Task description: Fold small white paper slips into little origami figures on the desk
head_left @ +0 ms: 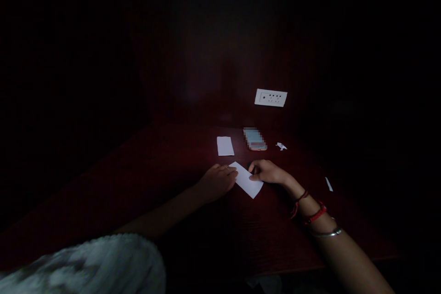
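A small white sheet of paper point(248, 185) lies slantwise on the dark red table between my two hands. My left hand point(219, 180) is at its left end, with closed fingers resting over the paper's edge and holding it against the table. On the opposite side, my right hand point(267, 171) curls its fingers at the paper's upper right edge, the thumb touching the sheet. Just behind my left hand, a second white paper piece point(225, 146) lies flat by itself.
A phone point(255, 139) with a blurred screen lies toward the wall. Crumpled paper scraps point(281, 146) are right of it, and a thin paper strip point(329, 184) is farther right. A white wall socket point(270, 98) sits above the dark red table point(275, 234). The surroundings are very dark.
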A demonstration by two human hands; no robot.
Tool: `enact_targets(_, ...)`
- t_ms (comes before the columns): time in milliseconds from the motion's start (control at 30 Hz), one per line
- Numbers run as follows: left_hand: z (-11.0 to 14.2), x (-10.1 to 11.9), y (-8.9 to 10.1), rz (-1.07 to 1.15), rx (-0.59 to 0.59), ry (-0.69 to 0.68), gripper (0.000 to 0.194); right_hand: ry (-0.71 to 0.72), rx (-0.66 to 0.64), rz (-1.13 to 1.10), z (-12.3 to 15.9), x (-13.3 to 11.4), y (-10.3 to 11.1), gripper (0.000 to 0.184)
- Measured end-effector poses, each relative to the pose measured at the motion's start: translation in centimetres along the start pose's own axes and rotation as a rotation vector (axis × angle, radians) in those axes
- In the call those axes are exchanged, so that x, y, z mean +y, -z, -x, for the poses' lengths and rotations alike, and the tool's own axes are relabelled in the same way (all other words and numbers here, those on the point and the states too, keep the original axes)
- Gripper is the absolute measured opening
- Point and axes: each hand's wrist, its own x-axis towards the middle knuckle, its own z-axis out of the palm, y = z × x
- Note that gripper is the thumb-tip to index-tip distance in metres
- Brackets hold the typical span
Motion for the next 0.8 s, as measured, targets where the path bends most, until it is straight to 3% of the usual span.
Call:
enact_targets(233,-0.3,1.0,0.7,-0.061,-0.014,0.096,0.019,-0.098,0.143,-0.292,-0.6,-0.1,-0.9,0.044)
enact_targets(433,0.4,2.1,0.7,0.06,0.018,-0.002,0.025,-0.303,0.177,-0.873,0.0,-1.8,-0.7,0.033)
enact_targets(633,0.7,1.7,0.5,0.081,0.006,-0.021,0.03,-0.332,0.263,-0.926,0.5,-1.8,-0.3,0.032)
enact_targets(800,0.7,1.7,0.2,0.092,0.004,-0.015,0.032,-0.325,0.202,-1.092,0.4,-1.4,-0.2,0.031)
